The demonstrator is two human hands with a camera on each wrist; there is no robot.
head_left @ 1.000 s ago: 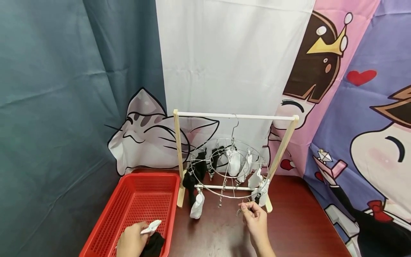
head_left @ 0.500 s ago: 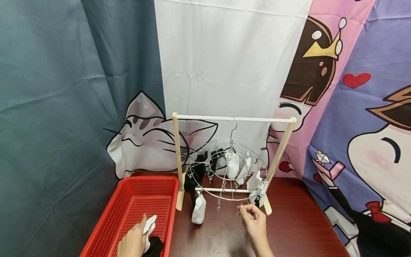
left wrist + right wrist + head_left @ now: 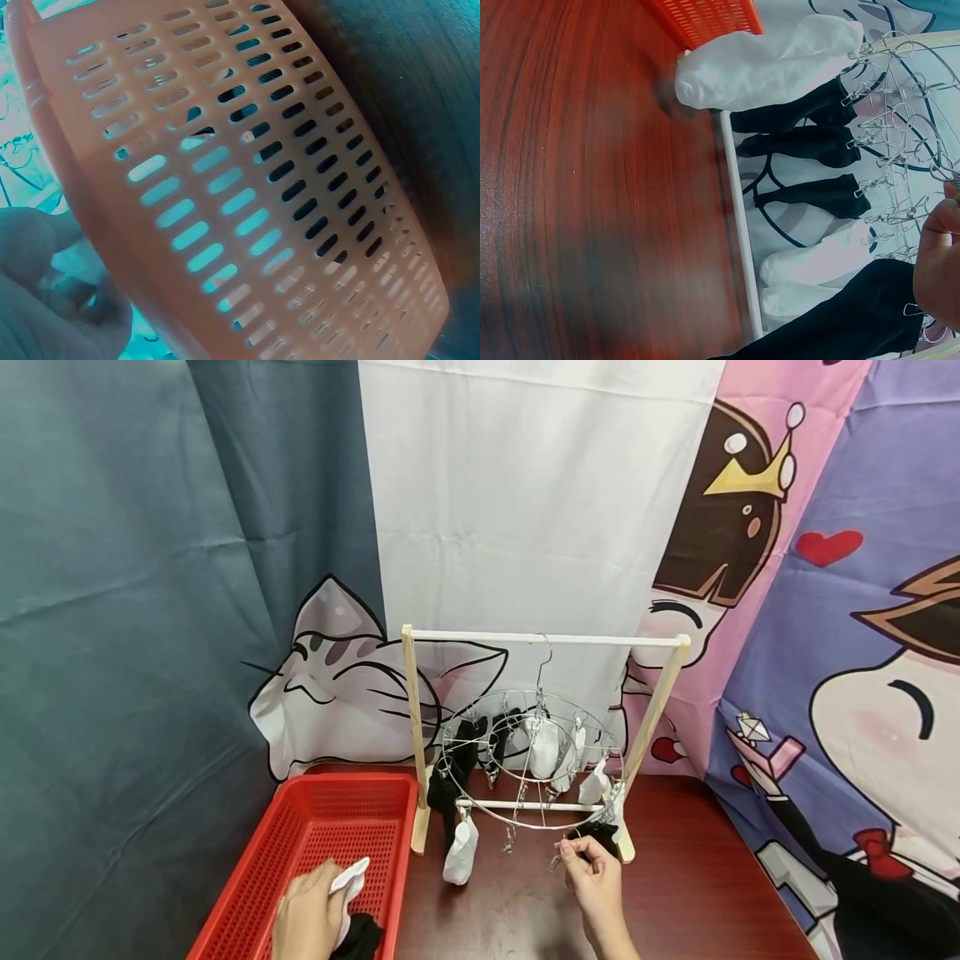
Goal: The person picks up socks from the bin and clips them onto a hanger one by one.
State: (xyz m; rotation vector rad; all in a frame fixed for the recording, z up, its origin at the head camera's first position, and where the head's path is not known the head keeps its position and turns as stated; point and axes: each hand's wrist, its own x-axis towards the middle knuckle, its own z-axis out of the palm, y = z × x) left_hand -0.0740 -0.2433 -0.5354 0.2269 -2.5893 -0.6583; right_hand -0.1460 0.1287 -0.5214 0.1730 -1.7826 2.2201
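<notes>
My left hand (image 3: 306, 912) grips a white sock (image 3: 351, 881) over the right side of the red basket (image 3: 348, 777). Beneath it in the basket lies a black sock (image 3: 360, 937). In the left wrist view, the basket wall (image 3: 225, 180) hides much of that hand. At the front of a round wire drying hanger (image 3: 542, 827), my right hand (image 3: 597, 881) pinches a small metal clip (image 3: 555, 863). Close behind that hand hangs a black sock (image 3: 847, 315). A white sock (image 3: 769, 71) hangs at the hanger's front left, with several black and white socks further back.
The hanger hooks onto a white rail (image 3: 480, 636) between wooden posts (image 3: 656, 718). A lower bar (image 3: 510, 804) crosses near the brown table (image 3: 705, 877). A loose clip (image 3: 508, 841) dangles left of my right hand. Printed curtains (image 3: 525, 510) stand behind.
My left hand has lifted the white sock slightly, and it hangs longer from the fingers. The black sock behind my right hand has swung into fuller view. The right hand keeps its pinch.
</notes>
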